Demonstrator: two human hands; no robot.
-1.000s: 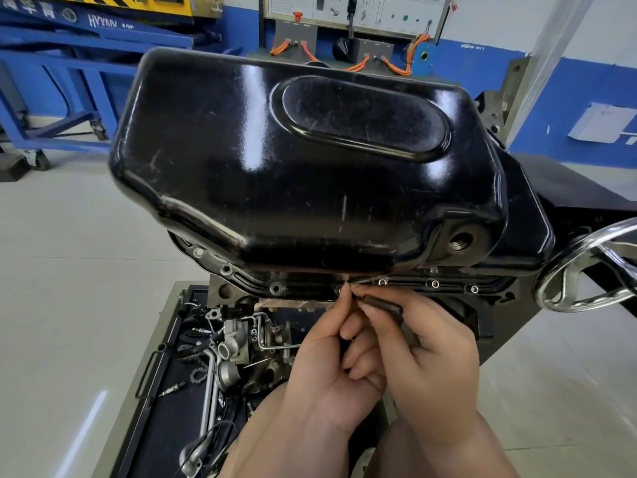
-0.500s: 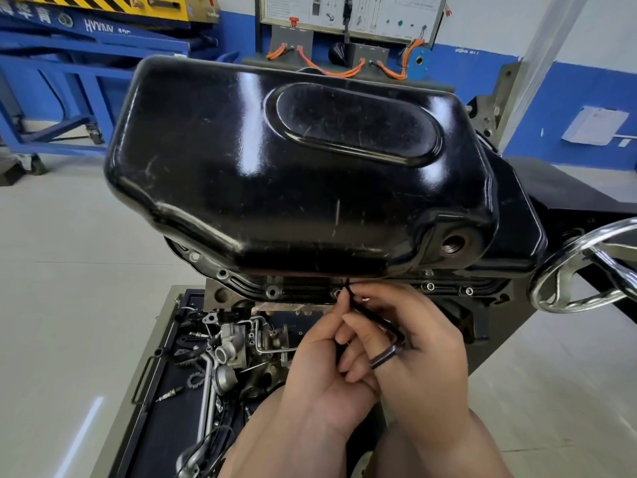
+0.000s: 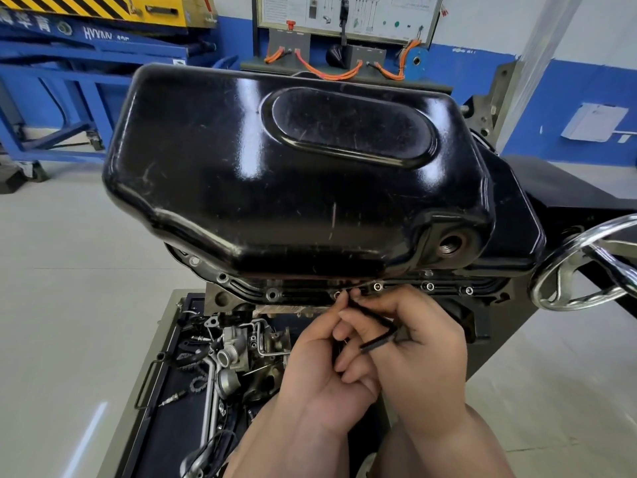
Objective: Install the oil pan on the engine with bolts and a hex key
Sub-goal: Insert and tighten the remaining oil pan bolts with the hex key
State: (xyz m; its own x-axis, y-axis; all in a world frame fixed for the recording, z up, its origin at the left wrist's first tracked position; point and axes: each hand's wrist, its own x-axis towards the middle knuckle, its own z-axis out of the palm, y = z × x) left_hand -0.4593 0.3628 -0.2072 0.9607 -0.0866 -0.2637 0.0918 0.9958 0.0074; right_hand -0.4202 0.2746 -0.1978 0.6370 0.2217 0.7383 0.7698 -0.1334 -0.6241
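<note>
Blue-walled workshop: oil pan (image 3: 293, 174) seated, three right flange bolts (image 3: 430, 287) in; both hands' fingers (image 3: 348, 317) pinch the hex key (image 3: 375, 326) at another; left holes (image 3: 271, 294) apparently empty.

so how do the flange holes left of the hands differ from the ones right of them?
The left holes look empty: open rings with no bolt head. The right holes each hold a bolt with a bright socket head. The left ones follow the flange as it curves up and away at the corner; the right ones sit in a nearly straight row. Both sets lie on the oil pan flange's near edge.
</note>
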